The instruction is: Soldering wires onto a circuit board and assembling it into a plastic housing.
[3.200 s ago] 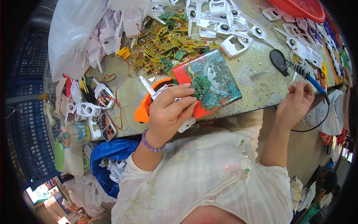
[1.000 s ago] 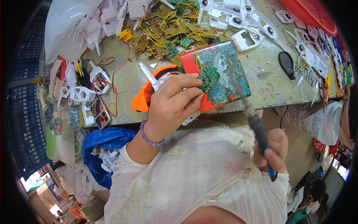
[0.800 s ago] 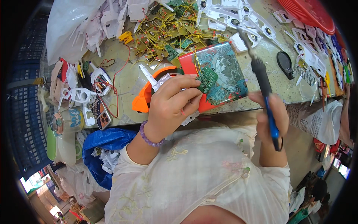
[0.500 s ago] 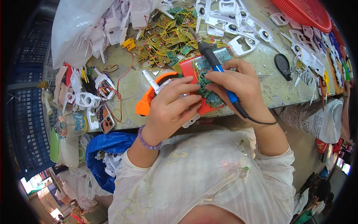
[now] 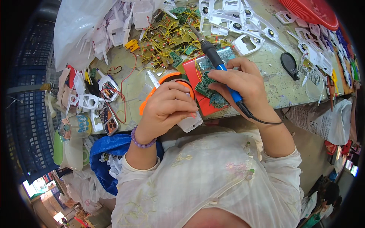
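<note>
My right hand [image 5: 243,85] is closed around a soldering iron [image 5: 215,55] with a blue grip, its tip pointing away toward the wire heap. Between that thumb and fingers it also pinches a small green circuit board [image 5: 205,85] with yellow wires, above a red flat piece [image 5: 199,102]. My left hand [image 5: 165,104], fingers curled, is closed over a white plastic housing [image 5: 190,123], whose end shows below the fingertips. Just beyond the left hand lies an orange curved thing [image 5: 162,80], partly covered by it.
Wired circuit boards [image 5: 167,38] are heaped at the back. White plastic frames [image 5: 235,26] lie behind on the right, near a red basket [image 5: 315,15]. A phone [image 5: 109,121] and red wires are on the left. A blue bag [image 5: 100,161] hangs below the table edge.
My left hand has drawn away from the circuit board, down and left, with the white housing now showing more. The right hand keeps the board and soldering iron, almost in place.
</note>
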The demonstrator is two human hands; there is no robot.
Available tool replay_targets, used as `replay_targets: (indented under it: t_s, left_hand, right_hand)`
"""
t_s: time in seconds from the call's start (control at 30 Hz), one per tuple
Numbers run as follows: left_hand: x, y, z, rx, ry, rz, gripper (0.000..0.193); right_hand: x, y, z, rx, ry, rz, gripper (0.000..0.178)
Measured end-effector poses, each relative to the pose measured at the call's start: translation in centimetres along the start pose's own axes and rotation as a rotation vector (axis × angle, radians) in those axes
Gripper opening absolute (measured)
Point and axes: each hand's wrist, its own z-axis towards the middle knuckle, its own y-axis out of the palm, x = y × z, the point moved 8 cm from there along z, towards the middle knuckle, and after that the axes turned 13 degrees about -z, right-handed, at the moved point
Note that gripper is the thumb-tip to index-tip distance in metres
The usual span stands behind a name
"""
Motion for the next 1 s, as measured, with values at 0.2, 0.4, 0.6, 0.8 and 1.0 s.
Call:
replay_targets:
  t_s: [0.2, 0.4, 0.6, 0.8, 1.0]
  left_hand:
    - [-2.0, -0.5, -0.6, 0.264, -0.200, -0.244, 0.017]
    - [-1.9, -0.3, -0.3, 0.192, -0.154, -0.211, 0.019]
    - [-2.3, -0.1, -0.3, 0.226, -0.267, -0.300, 0.015]
    - [-1.3, -0.1, 1.1, 0.212, -0.141, -0.007, 0.015]
    - [-0.4, 0.9, 2.4, 0.097, -0.004, 0.190, 0.014]
  right_hand:
    - [0.1, -0.1, -0.1, 0.021, 0.009, 0.010, 0.031]
    - [0.2, 0.0, -0.2, 0.036, 0.005, 0.011, 0.029]
    - [0.2, 0.1, -0.4, 0.034, 0.010, 0.011, 0.029]
    - [0.2, 0.1, -0.3, 0.027, 0.015, 0.013, 0.029]
    - [0.2, 0.1, -0.3, 0.029, 0.008, 0.013, 0.027]
